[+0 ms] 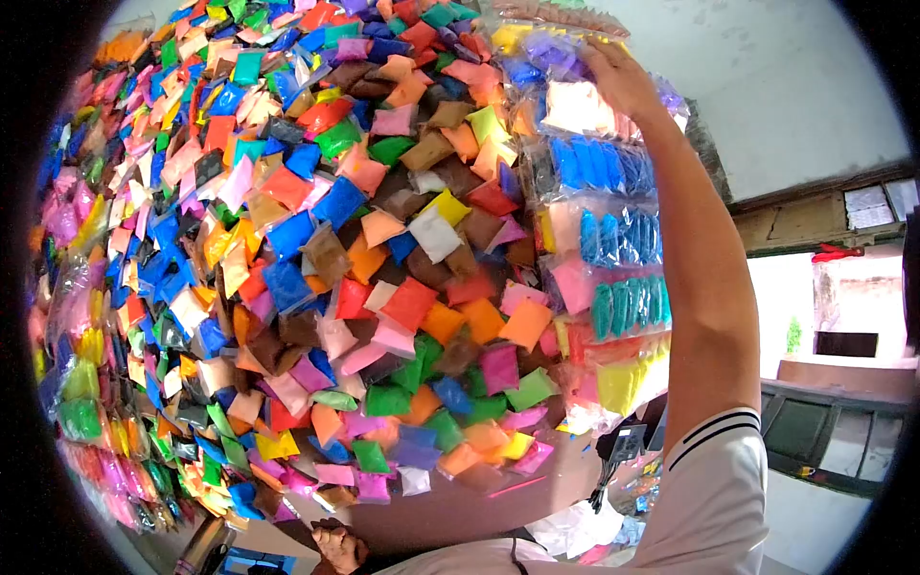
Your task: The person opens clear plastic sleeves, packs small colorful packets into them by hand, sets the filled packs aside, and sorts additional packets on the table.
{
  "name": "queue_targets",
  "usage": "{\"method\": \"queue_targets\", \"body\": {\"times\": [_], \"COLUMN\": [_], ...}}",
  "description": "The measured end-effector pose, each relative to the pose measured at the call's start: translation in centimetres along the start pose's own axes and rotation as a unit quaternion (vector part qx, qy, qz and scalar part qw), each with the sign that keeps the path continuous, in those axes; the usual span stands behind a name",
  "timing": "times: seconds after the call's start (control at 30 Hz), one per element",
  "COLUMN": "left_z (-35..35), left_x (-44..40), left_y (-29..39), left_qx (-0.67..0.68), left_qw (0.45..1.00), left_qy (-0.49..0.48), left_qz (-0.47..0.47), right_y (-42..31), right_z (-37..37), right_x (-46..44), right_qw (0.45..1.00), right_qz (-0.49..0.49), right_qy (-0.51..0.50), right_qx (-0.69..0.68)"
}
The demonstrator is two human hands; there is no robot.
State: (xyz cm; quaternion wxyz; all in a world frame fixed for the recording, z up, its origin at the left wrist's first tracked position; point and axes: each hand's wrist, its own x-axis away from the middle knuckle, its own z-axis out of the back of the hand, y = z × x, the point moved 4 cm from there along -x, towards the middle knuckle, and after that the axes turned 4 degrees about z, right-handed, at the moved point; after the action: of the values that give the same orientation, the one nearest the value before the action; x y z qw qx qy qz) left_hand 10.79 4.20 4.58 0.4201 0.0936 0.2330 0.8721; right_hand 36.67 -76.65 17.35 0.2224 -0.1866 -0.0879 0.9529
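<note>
My right hand (618, 77) reaches out to the far right corner of the pile, over a clear bag of purple packets (556, 53). Its fingertips are blurred against the bags, so I cannot make out a grip. Below it lie clear bags of blue packets (599, 165) and teal packets (628, 307) in rows. My left hand (340, 548) rests near the bottom edge, by the near side of the table, with its fingers curled; what it holds, if anything, is hidden. Between the hands spreads a large heap of small colourful packets (383, 287).
A brown table surface (412, 513) shows along the near edge. White plastic bags (575, 527) lie at the bottom, right of centre. A black cable with a plug (623, 446) hangs beside the table. Green-framed windows (824, 431) are at the right.
</note>
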Motion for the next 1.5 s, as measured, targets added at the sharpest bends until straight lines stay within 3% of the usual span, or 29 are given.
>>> {"method": "queue_targets", "body": {"times": [0.17,0.3,0.37,0.43,0.5,0.6,0.73,0.83,0.97,1.1,1.17,1.37,1.43,1.5], "left_z": [-0.7,-1.6,-2.0,-2.3,-2.4,-1.7,-0.5,-0.7,-3.0,-1.6,-2.1,-0.6,-0.2,-1.3], "left_x": [0.8,3.1,4.1,4.1,3.9,3.5,2.2,2.4,4.7,3.9,3.9,3.6,4.2,4.4], "left_y": [-0.4,-1.7,-2.2,-2.1,-2.2,-2.0,-1.7,-1.9,-4.3,-2.7,-2.1,0.4,1.4,0.8], "left_qx": [-0.014,-0.025,-0.049,-0.058,-0.064,-0.038,-0.022,-0.005,0.111,0.035,-0.004,-0.022,-0.011,-0.146], "left_qw": [1.0,0.999,0.998,0.998,0.998,0.999,0.998,0.997,0.966,0.99,0.992,0.985,0.979,0.98], "left_qy": [-0.002,0.001,-0.01,0.0,0.009,-0.005,0.024,-0.033,0.172,0.046,-0.009,0.079,0.113,0.034], "left_qz": [-0.007,-0.027,-0.034,-0.013,0.013,-0.008,-0.056,-0.065,-0.156,-0.131,-0.127,-0.153,-0.168,-0.132], "right_y": [-1.4,-1.3,-0.2,0.4,2.4,7.3,3.6,-0.6,-10.5,-17.6,-23.0,-26.0,-26.8,-29.9], "right_z": [-0.6,1.1,2.5,4.6,6.7,9.1,12.2,13.9,15.5,16.4,16.7,15.4,13.1,11.4], "right_x": [2.1,2.8,2.9,4.4,6.3,8.6,12.0,13.5,15.7,20.1,25.7,40.0,44.3,48.3], "right_qw": [0.998,0.988,0.988,0.987,0.962,0.946,0.924,0.924,0.918,0.881,0.88,0.925,0.889,0.874], "right_qz": [0.025,-0.039,-0.062,-0.013,-0.097,-0.12,-0.134,-0.076,0.03,0.088,0.164,0.15,0.271,0.331], "right_qy": [-0.053,-0.09,-0.005,0.143,0.233,0.276,0.289,0.299,0.306,0.323,0.354,0.298,0.361,0.35], "right_qx": [-0.005,-0.121,-0.145,-0.073,-0.106,-0.122,-0.214,-0.228,-0.251,-0.335,-0.27,-0.18,-0.081,0.07]}}
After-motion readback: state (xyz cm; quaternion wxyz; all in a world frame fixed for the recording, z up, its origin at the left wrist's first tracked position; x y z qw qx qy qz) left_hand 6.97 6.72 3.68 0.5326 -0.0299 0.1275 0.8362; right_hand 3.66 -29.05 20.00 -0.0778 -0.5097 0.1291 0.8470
